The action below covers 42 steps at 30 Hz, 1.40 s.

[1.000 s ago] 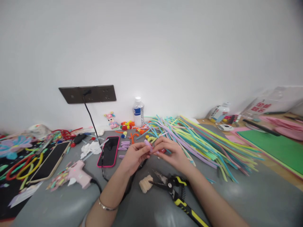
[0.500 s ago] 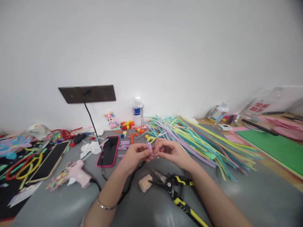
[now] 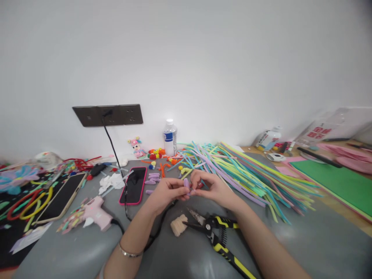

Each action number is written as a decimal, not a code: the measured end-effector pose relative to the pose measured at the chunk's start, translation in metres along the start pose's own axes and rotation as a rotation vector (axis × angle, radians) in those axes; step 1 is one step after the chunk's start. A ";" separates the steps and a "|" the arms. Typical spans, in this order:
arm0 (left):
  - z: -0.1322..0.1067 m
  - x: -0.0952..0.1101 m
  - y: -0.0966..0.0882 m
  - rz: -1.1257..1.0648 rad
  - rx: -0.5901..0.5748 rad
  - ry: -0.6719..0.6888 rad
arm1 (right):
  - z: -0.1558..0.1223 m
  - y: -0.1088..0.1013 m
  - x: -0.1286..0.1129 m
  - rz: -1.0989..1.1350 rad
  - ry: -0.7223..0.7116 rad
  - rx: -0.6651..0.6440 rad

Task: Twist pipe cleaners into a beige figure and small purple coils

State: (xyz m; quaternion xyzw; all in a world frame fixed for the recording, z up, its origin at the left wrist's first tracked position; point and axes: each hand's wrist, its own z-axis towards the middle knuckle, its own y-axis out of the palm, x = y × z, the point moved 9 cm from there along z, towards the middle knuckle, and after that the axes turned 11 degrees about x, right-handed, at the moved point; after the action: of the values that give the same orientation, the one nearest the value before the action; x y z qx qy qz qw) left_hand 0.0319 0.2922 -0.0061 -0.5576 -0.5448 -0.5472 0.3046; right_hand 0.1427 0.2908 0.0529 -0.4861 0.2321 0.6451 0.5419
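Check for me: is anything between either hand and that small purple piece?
Nothing visible is. The left hand and right hand both pinch the purple piece directly, fingertips on it, above the grey table. The yellow-black cutters lie nearer the person, apart from it.

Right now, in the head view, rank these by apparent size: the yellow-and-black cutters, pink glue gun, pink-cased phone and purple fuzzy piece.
1. yellow-and-black metal cutters, though they lie nearest the camera.
2. pink plastic glue gun and pink-cased phone: too alike to rank.
3. small purple fuzzy piece.
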 end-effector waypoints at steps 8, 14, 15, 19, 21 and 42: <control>-0.001 -0.008 0.002 0.094 -0.047 -0.014 | -0.003 -0.004 0.017 0.119 0.159 0.025; -0.003 -0.012 0.003 0.058 -0.045 -0.049 | 0.000 0.000 0.012 0.036 0.121 -0.033; -0.003 -0.012 0.003 0.050 -0.037 -0.053 | 0.000 0.000 0.012 0.031 0.127 -0.032; -0.001 -0.004 0.002 -0.048 0.027 -0.021 | 0.001 -0.003 0.012 -0.006 0.141 0.013; 0.000 0.005 0.000 -0.082 0.067 0.059 | 0.001 -0.005 0.013 -0.008 0.141 0.050; -0.018 0.042 -0.011 0.107 0.322 0.541 | 0.001 -0.008 0.012 0.150 0.167 0.270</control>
State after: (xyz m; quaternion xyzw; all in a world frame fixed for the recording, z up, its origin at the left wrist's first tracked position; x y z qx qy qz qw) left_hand 0.0088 0.2890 0.0346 -0.3644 -0.4935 -0.5657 0.5510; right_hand 0.1503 0.2995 0.0443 -0.4423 0.3964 0.6041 0.5313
